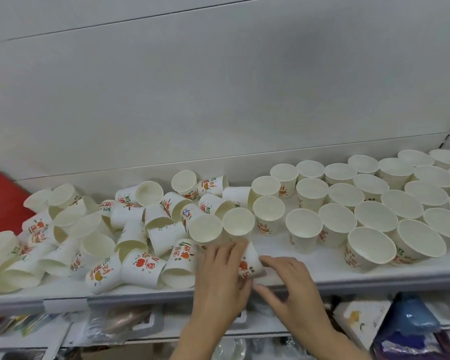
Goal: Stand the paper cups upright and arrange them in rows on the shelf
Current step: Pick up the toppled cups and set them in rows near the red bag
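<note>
Paper cup in hand: white printed cup (248,261) tilted, mouth up and away toward the shelf's back, base toward the front edge, between both hands.
Left hand: left hand (222,279) wraps the cup's left side, fingers closed on it.
Right hand: right hand (287,284) touches the cup's right side near the base, fingers half curled; it lies nearer the free gap.
Standing rows: upright cups (348,203) fill the shelf's right half, back to front.
Heap: tipped cups (102,229) cover the left half.
Shelf: white shelf (322,266) has a bare strip along the front edge, just right of the held cup.
Judgement: tip the base down, then set it in that gap beside the nearest upright cup (304,229).
</note>
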Available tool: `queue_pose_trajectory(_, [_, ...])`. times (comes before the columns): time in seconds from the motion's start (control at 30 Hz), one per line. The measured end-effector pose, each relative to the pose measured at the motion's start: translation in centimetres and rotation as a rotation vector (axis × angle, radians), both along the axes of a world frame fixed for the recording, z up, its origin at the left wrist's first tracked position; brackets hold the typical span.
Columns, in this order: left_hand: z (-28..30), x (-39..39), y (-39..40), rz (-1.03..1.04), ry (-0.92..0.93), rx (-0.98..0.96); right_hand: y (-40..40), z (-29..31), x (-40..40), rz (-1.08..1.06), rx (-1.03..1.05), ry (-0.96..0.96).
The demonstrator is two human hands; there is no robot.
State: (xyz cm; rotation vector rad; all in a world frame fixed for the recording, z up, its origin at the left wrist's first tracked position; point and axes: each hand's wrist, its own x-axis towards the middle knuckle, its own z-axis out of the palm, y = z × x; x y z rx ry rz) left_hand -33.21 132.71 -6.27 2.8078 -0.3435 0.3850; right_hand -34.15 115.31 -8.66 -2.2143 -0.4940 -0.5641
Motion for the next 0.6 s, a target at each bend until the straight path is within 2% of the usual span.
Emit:
queue_pose_trajectory(0.07, [0.2, 0.1, -1.0, -0.056, -0.004, -0.079, 0.5, 0.4, -0.4, -0.127, 0.16, 0.028])
queue_pose_trajectory(0.13, [0.9, 0.1, -1.3, -0.165, 0.05, -0.145, 0.5, 1.0, -0.5, -0.213, 0.209, -0.033])
queue_pose_trajectory(0.2, [2.6, 0.8, -0.5, -0.238, 0.162, -0.26, 0.2, 1.8, -0.5, -0.223, 0.127, -0.173])
queue_pose_trajectory(0.3, [5.4, 4.4, 1.9, -0.255, 0.09, -0.364, -0.7, 2.0, -0.3, -0.217, -0.059, -0.321])
queue_pose_trajectory(0.4, [6.6, 11.3, 3.6, -0.215, 0.045, -0.255, -0.7, 1.0, 0.0, -0.224, -0.177, -0.367])
queue_pose_trajectory(0.5, [6.8, 17.8, 3.2, -0.231, 0.197, -0.046, -0.2, 0.6, 0.6, -0.252, -0.243, -0.389])
queue_pose_trajectory(0.6, [6.8, 21.3, 1.1, -0.348, 0.358, 0.188, 0.3, 0.9, 0.8, -0.285, -0.227, -0.37])
